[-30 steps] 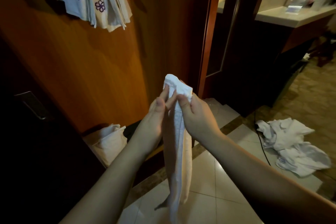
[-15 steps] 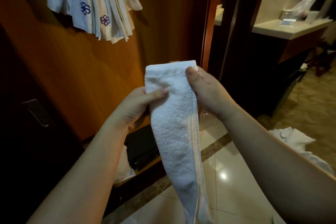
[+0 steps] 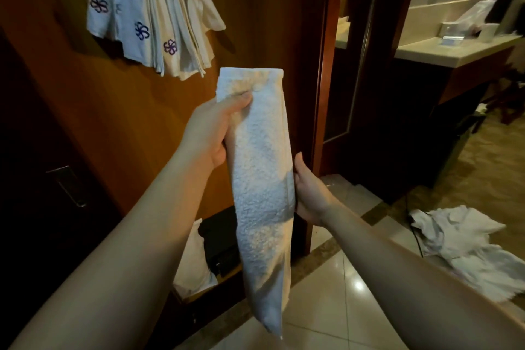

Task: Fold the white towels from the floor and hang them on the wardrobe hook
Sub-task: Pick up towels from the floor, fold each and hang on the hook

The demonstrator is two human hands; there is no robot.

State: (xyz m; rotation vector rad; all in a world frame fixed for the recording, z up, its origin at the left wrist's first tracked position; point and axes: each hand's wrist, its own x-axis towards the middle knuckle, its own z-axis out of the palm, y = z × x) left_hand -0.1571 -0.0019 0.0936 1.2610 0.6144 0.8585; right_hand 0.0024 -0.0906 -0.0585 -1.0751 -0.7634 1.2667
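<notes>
Before the wooden wardrobe (image 3: 255, 8), our left hand (image 3: 210, 133) grips the folded towel (image 3: 261, 179); our right hand (image 3: 309, 193) seemingly holds its edge; more towels (image 3: 466, 247) lie on the tiled floor (image 3: 341, 307).

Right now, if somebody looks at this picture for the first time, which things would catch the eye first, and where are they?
First the long folded towel in the middle, held upright: the left hand pinches it near the top, the right hand touches its right edge lower down. Then the hung towels with purple flower marks, fanned on the wooden wardrobe at upper left. Last, the crumpled towel pile on the floor at lower right.
</notes>
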